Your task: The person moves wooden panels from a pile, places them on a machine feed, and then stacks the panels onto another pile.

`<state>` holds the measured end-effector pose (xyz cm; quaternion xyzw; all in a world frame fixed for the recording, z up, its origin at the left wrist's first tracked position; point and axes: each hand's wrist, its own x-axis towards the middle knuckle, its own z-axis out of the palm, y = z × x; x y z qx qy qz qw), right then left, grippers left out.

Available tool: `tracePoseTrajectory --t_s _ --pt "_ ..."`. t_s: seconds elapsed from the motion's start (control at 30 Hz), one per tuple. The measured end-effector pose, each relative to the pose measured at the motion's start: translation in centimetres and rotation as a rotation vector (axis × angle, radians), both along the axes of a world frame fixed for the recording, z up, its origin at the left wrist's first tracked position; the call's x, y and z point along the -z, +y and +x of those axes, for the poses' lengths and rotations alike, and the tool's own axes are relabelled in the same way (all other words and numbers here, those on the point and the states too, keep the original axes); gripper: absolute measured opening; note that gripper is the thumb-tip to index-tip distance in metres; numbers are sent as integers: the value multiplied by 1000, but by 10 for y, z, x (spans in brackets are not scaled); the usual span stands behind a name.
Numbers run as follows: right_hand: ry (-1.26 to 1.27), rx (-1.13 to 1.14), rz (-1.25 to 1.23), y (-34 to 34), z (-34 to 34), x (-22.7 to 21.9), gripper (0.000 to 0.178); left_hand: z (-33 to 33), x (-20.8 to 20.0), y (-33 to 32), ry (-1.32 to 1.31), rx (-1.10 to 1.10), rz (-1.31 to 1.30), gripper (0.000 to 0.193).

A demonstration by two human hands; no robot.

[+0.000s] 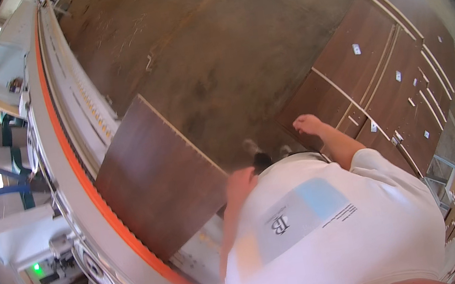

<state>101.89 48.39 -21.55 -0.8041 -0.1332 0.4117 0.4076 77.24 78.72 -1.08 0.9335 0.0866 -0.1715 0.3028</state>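
A dark brown wood-grain board (155,174) lies at my left, its far side along the orange-edged machine and its pale raw edge facing the floor. My left hand (241,184) is at the near right corner of this board. It is smeared by motion, so I cannot tell whether its fingers grip the edge or only lie beside it. My right hand (308,124) hovers by the left end of several brown panels (343,85), its fingers curled in and nothing visible in them.
A long edge-processing machine with an orange strip (79,165) runs down the left side, with a white side rail (82,87). Small white labels (357,49) dot the panels on the right. Concrete floor (214,55) lies between. Metal roller frames (451,163) stand at the far right.
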Motion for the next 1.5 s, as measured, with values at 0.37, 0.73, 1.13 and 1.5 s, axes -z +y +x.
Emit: tracePoseTrajectory --t_s 0.37,0.73,1.13,1.5 --pt "-104 29 -158 -53 7 42 32 68 3 93 124 153 -5 30" --pt "349 457 -301 15 50 52 45 197 24 153 296 214 -65 35" --pt "97 547 -158 -4 300 51 27 524 52 150 365 314 -111 39" --pt "251 1302 185 -79 427 0 21 808 78 102 372 475 -23 40"
